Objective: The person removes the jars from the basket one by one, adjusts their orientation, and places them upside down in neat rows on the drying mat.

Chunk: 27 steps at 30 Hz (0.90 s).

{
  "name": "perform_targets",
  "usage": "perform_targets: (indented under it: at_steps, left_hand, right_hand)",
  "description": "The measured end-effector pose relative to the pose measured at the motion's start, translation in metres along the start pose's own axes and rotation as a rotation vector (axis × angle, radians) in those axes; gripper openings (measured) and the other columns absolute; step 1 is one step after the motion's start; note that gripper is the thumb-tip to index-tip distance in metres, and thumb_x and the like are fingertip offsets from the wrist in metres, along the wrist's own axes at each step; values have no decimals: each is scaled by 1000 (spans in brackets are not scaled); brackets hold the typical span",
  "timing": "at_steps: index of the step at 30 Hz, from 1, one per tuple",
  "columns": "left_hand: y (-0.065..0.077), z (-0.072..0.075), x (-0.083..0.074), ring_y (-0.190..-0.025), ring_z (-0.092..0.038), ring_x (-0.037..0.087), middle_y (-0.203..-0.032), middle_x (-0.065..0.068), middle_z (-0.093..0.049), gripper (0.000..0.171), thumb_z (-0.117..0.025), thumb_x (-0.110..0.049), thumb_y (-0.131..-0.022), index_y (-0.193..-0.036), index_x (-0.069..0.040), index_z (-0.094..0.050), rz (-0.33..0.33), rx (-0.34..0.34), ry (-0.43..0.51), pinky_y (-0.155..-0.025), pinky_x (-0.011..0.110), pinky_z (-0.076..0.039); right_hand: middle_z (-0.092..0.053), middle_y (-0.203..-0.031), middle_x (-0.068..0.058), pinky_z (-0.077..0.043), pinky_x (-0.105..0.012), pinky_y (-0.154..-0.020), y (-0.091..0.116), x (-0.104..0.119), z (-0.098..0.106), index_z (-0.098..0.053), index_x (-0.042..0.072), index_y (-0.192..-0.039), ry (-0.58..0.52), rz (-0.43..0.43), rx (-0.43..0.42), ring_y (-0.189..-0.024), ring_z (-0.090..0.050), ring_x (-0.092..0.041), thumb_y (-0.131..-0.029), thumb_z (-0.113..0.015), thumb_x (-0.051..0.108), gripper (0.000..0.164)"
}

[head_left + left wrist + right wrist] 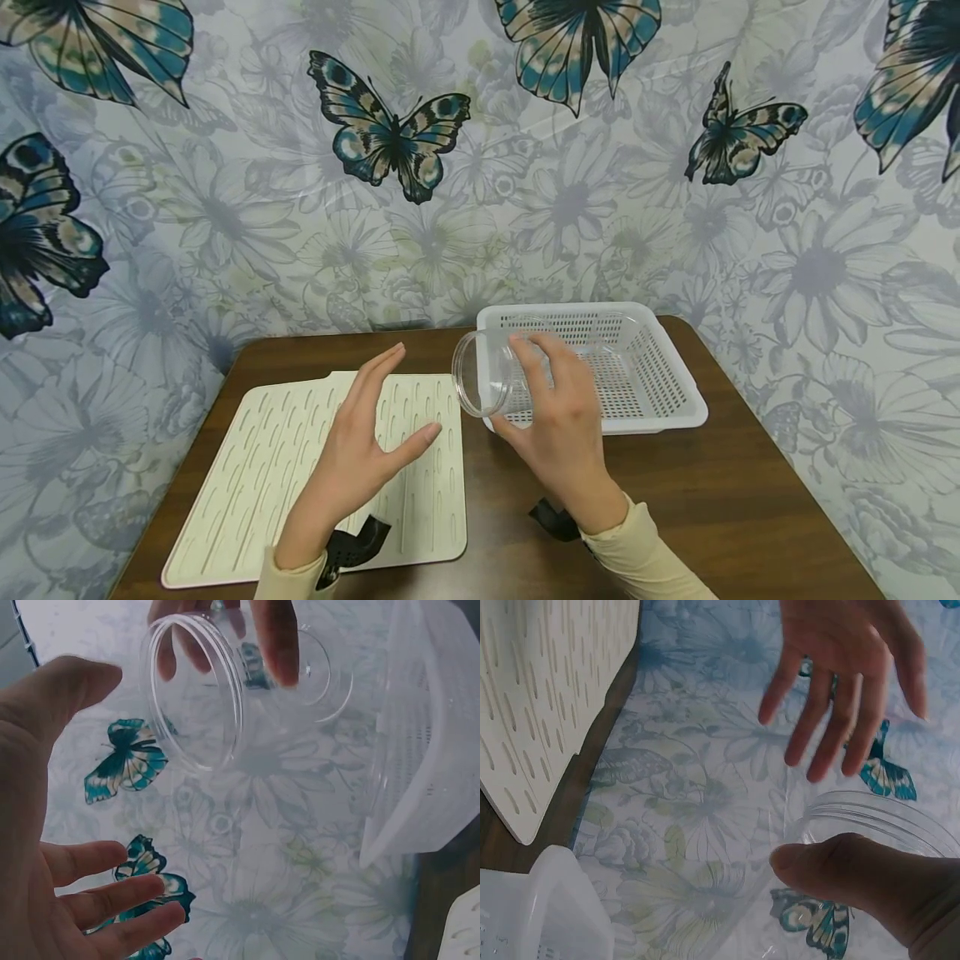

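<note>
In the head view, my right hand (562, 408) grips a clear jar (480, 379), tipped on its side above the desk (720, 500), in front of the left end of a white basket (637, 425). The basket stands by the desk's far edge, toward the far right corner. My left hand (356, 446) holds nothing, thumb held wide of the fingers, over a cream mat (270, 467) that covers much of the desk's left side. Behind the far edge is a butterfly-print wall (570, 200).

In the left wrist view, the jar's ringed mouth is on the side toward my left thumb, near but apart from it, with my right fingers over the jar.

In the right wrist view, my right thumb lies against the jar, and my left fingers are spread near its mouth.
</note>
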<state>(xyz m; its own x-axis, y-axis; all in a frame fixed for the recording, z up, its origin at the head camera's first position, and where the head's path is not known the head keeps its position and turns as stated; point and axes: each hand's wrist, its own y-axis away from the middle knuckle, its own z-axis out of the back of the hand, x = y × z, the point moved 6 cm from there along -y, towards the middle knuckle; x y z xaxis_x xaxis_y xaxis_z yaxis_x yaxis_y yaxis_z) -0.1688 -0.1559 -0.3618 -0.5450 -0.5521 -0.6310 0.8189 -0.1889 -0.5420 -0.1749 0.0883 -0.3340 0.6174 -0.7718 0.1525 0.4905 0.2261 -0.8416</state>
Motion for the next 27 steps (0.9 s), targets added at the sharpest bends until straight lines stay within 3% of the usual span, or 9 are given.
perform_targets:
  at_steps: [5,13,27]
  left_hand:
    - [-6,-3,-6,-157,-41,26,-172,-3,-40,106,-97,-35,-84,-171,-25,-37,-36,5,27,-119,64,-38]
    - [-15,-11,-11,-155,-43,25,-170,-4,-42,107,-99,-34,-82,-170,-24,-38,-62,22,65,-120,58,-41]
    - [-21,-20,-11,-141,-58,24,-160,-4,-54,100,-101,-27,-81,-165,-22,-46,-54,41,169,-111,44,-55]
  right_hand:
    - [-62,-137,-21,-51,-57,-107,-1,10,-4,-63,9,-149,21,48,19,-126,-60,-44,-57,-106,19,102]
    - [-62,-137,-20,-49,-55,-111,-3,26,-7,-62,9,-152,74,139,30,-126,-60,-41,-60,-100,16,100]
    - [-61,-140,-20,-49,-51,-110,-4,46,-14,-64,11,-150,168,223,41,-129,-59,-39,-56,-109,24,105]
